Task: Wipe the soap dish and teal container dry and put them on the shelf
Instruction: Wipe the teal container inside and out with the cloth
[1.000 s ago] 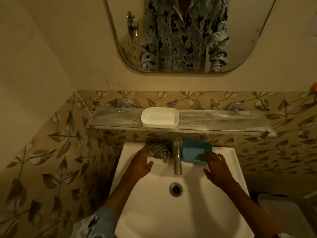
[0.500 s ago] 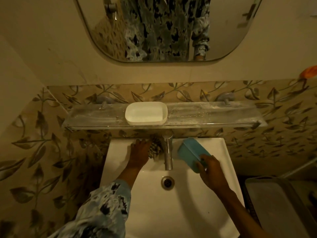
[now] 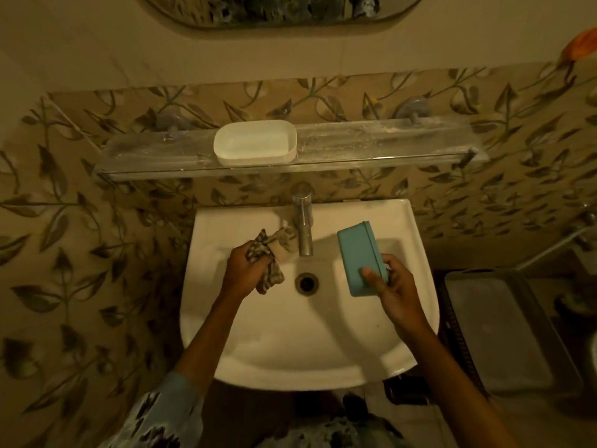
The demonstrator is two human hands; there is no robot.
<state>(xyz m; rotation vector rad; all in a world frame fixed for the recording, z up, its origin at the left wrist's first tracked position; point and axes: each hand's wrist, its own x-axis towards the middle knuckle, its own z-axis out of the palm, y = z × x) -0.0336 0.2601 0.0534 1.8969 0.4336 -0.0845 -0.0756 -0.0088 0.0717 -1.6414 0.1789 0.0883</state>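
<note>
Carried forward from the back ledge of the sink point(image 3: 290, 344), the teal container point(image 3: 360, 257) was held over the basin, gripped at its near end by the right hand point(image 3: 395, 286), thumb laid across its face. The checked cloth point(image 3: 265, 257), earlier lying beside the tap point(image 3: 303, 221), was bunched in the curled fingers of the left hand point(image 3: 245, 270). The white soap dish point(image 3: 255, 142) was left unmoved on the glass shelf point(image 3: 387, 147).

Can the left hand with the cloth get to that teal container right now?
Probably yes: left hand with cloth and container both hang over the sink, nothing between; the tap stands farther back.
</note>
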